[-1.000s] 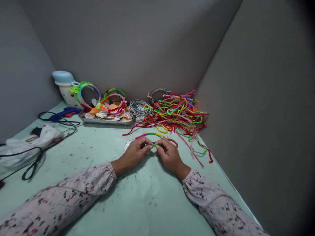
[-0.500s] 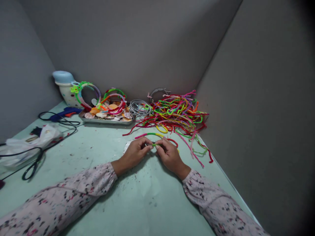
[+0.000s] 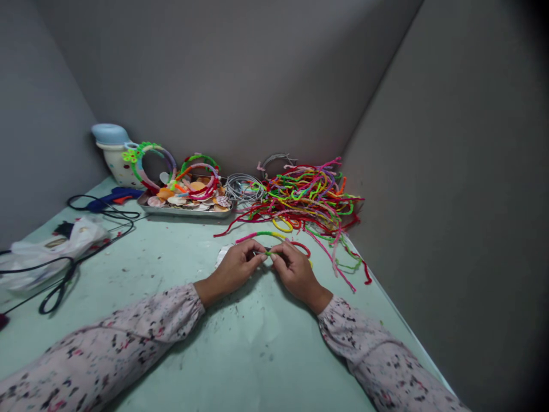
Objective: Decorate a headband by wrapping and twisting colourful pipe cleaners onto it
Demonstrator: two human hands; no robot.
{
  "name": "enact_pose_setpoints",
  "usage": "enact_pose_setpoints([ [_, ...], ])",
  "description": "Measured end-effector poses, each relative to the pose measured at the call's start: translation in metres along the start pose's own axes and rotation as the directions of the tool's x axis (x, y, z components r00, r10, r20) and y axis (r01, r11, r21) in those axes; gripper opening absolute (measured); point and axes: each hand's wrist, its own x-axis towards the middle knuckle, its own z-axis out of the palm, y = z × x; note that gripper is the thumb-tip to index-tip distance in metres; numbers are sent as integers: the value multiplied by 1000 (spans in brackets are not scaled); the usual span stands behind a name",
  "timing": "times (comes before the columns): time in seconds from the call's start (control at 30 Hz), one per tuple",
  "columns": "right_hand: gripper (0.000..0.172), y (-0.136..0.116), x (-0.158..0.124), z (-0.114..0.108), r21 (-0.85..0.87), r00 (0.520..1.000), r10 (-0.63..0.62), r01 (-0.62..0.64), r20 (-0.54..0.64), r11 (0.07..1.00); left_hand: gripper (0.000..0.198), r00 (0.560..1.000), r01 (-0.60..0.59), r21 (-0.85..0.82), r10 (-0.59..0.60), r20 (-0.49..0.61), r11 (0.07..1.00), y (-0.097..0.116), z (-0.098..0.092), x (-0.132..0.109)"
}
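Observation:
Close together above the pale green table (image 3: 270,366), my left hand (image 3: 235,266) and my right hand (image 3: 298,272) pinch a small piece of green pipe cleaner (image 3: 268,253) between thumbs and fingertips. Most of that piece is hidden by the fingers. Just beyond the hands lies a curved band wrapped in pink, green and yellow pipe cleaner (image 3: 261,233). Red scissor handles (image 3: 303,247) show partly behind my right hand. A whitish flat item (image 3: 221,256) peeks out beside my left hand.
A metal tray (image 3: 184,213) holds seashells and colourful wrapped hoops. Right of it are coiled grey wire (image 3: 244,187) and a heap of pipe cleaners (image 3: 309,191). On the left are a blue-lidded container (image 3: 118,160), a blue glue gun (image 3: 109,197), black cable (image 3: 71,274) and a plastic bag (image 3: 81,237).

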Motion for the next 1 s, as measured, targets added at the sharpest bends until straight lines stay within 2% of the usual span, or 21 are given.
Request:
enact_pose_setpoints([
  [0.23,9,0,0,0,-11,1000,-4,4,10,1000,17,1000,-1,24,1,-10,1000,3,0,-1],
  [0.6,11,0,-1,1,-21,999,-36,37,25,999,17,997,78,-141,-76,17,987,0,1,-1],
  [1.0,11,-1,-1,0,-27,999,-45,46,26,999,23,998,53,-126,-50,22,991,2,-1,-2],
])
